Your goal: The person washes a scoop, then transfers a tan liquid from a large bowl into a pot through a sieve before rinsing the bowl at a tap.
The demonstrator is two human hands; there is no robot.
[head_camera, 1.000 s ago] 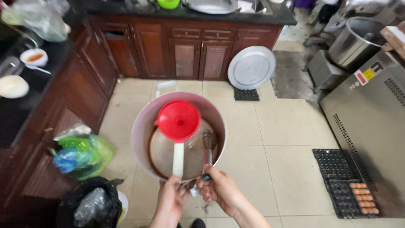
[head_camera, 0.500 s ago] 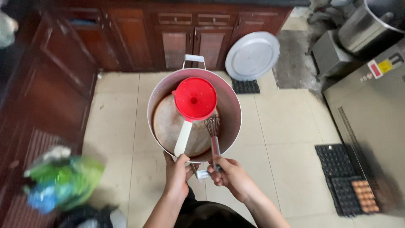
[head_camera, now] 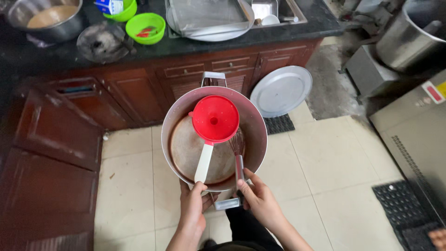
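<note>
We see a large round steel pot (head_camera: 179, 125) with a brown film on its floor, carried level above the tiled floor (head_camera: 325, 158), in front of the dark wooden cabinets. Rigid and smooth-walled, it likely weighs much and may slip; its near loop handle (head_camera: 227, 203) is the firm hold. Inside the pot lie a red plastic funnel-shaped ladle with a white handle (head_camera: 214, 120) and a wire whisk (head_camera: 238, 153), both light and free to slide. At the pot's near rim, our left hand (head_camera: 194, 204) is closed on the rim; our right hand (head_camera: 260, 200) clamps rim and whisk handle together.
</note>
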